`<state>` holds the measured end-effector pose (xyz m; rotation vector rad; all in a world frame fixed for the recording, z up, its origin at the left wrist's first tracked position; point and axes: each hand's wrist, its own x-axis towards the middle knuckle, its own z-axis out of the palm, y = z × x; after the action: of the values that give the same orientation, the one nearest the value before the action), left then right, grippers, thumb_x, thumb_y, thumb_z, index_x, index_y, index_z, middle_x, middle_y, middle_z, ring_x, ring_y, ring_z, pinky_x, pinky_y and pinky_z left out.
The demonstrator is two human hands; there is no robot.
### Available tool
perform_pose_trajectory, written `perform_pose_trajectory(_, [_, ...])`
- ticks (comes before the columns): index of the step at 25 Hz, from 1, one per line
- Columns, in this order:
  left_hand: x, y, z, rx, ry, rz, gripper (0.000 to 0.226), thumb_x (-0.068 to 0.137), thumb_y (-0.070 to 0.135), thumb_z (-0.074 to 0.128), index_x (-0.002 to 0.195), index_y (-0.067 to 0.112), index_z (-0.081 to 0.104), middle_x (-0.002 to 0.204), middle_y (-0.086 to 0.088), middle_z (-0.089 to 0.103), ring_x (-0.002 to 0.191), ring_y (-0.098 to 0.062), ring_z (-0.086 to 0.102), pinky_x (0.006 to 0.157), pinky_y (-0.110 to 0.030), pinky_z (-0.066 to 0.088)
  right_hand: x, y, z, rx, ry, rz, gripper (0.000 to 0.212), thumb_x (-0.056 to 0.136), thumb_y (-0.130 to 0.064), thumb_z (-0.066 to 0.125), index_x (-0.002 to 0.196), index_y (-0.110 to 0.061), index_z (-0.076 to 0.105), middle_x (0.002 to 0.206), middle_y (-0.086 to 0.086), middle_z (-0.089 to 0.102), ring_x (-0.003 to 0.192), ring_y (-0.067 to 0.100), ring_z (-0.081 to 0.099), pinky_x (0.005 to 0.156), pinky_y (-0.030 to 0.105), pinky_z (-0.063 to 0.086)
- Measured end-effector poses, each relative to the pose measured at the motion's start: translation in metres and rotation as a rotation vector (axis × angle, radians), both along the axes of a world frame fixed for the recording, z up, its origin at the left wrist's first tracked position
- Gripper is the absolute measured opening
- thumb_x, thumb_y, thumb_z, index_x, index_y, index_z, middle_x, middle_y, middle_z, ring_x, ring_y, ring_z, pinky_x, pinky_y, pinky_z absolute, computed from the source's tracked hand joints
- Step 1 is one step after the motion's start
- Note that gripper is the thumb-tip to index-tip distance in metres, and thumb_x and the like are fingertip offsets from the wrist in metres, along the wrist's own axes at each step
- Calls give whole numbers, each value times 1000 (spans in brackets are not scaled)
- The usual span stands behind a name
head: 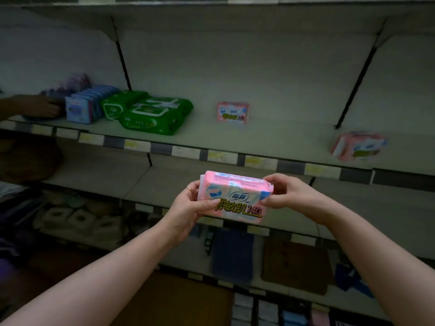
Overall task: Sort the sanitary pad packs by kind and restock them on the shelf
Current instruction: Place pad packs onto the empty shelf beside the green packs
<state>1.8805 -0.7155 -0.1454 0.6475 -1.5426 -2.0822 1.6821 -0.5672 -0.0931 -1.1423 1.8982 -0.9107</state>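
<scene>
Head view: the left hand (188,205) and right hand (287,194) each pinch one end of a pink pack (235,198), thumbs on its printed face. They hold it level, near and below the shelf (270,137), probably to read its kind. A matching upright pack (232,112) stands far back, right of the green packs (153,114), which suggests its spot.

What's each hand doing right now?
Left hand: holds the pink pack at its left end.
Right hand: holds the same pack at its right end.
</scene>
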Motion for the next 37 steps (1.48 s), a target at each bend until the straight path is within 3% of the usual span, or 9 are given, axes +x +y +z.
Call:
perform_pose_trajectory(3, [0, -4, -37, -79, -168, -5, 56, 65, -1, 76, 116, 14, 57, 109, -12, 66, 99, -21, 66, 78, -35, 57, 0, -6, -41, 40, -5, -34, 43, 78, -12, 72, 115, -18, 51, 110, 0, 64, 99, 10, 62, 85, 29, 53])
perform_pose_trajectory(8, [-14, -21, -106, -136, -392, -15, 36, 76, -9, 66, 103, 13, 60, 94, 1, 68, 85, -2, 65, 61, -7, 49, 8, -28, -117, 123, -13, -83, 46, 77, -10, 70, 115, -23, 47, 108, -3, 62, 94, 9, 62, 77, 19, 51])
perform_pose_trajectory(14, [-36, -50, -222, -149, -538, -41, 40, 80, 2, 67, 116, 13, 54, 107, -2, 61, 98, -15, 57, 69, -10, 48, 8, -62, -246, 131, -36, -185, 61, 78, -2, 71, 130, -12, 41, 115, 1, 54, 100, 9, 53, 68, 6, 45])
perform_pose_trajectory(20, [-53, -62, -379, -143, -667, 17, 33, 80, 5, 68, 105, 13, 48, 90, 7, 55, 80, -5, 53, 54, -5, 44, 7, -80, -413, 183, -58, -228, 69, 77, -1, 72, 135, -2, 34, 128, 16, 50, 116, 25, 50, 94, 28, 44])
perform_pose_trajectory(23, [-53, -66, -481, -150, -752, -12, 28, 81, 16, 66, 102, 10, 48, 93, -11, 56, 87, -21, 55, 80, -29, 50, 10, -85, -511, 220, -68, -244, 73, 77, -1, 72, 137, 2, 31, 132, 17, 46, 123, 29, 47, 98, 25, 37])
perform_pose_trajectory(25, [-53, -67, -544, -168, -820, -53, 17, 92, 5, 50, 109, 1, 48, 103, -20, 56, 88, -23, 54, 92, -41, 48, 13, -88, -582, 220, -61, -234, 68, 80, -1, 69, 137, 4, 32, 131, 17, 48, 121, 29, 48, 99, 24, 37])
perform_pose_trajectory(28, [-54, -66, -628, -108, -829, -34, 33, 90, -5, 52, 123, -5, 48, 102, -6, 55, 91, -15, 51, 87, -23, 41, 16, -95, -685, 218, -33, -221, 57, 87, -3, 61, 136, 1, 34, 129, 15, 50, 116, 25, 50, 98, 27, 40])
perform_pose_trajectory(33, [-55, -72, -763, -106, -877, -68, 32, 86, 1, 60, 118, 0, 56, 121, -18, 58, 96, -19, 59, 80, -20, 48, 19, -104, -840, 337, 119, -143, 56, 87, -19, 61, 136, -13, 35, 128, 9, 48, 117, 26, 50, 98, 37, 43])
perform_pose_trajectory(37, [-57, -82, -841, -154, -912, -138, 41, 86, 5, 61, 126, 7, 51, 128, -15, 55, 116, -27, 53, 92, -31, 44, 20, -113, -915, 463, 393, -39, 60, 92, -30, 52, 142, -12, 25, 134, 12, 45, 124, 27, 43, 108, 40, 23])
